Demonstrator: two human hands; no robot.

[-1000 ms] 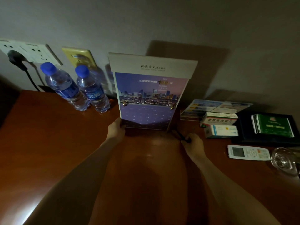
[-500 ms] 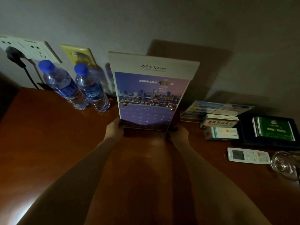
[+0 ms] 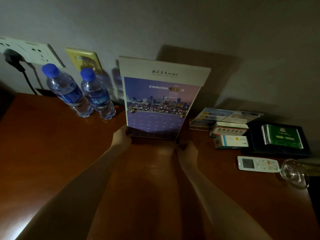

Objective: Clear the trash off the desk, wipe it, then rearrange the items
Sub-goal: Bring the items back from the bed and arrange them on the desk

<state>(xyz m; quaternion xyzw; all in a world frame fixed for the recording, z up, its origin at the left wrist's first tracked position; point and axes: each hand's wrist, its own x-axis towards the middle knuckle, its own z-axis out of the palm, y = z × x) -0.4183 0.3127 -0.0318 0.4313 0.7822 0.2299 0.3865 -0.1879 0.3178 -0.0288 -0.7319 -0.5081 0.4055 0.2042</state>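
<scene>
A tall desk calendar (image 3: 161,101) with a purple city picture stands upright at the back middle of the brown desk (image 3: 52,153), close to the wall. My left hand (image 3: 121,137) grips its lower left corner. At its lower right corner my right hand (image 3: 187,151) has the fingers curled round the base. The fingertips of both hands are hidden in shadow. Two water bottles (image 3: 67,90) with blue caps stand just left of the calendar.
Right of the calendar lie leaflets (image 3: 213,116), two medicine boxes (image 3: 228,129), a dark tray (image 3: 256,144) with green packets, a white remote (image 3: 256,164) and a glass (image 3: 294,173) on its side at the desk's right edge. Wall sockets (image 3: 34,51) with a plugged cable sit behind the bottles.
My right hand has moved left from a small dark thing on the desk to the calendar's lower right corner. The left hand has stayed at the lower left corner.
</scene>
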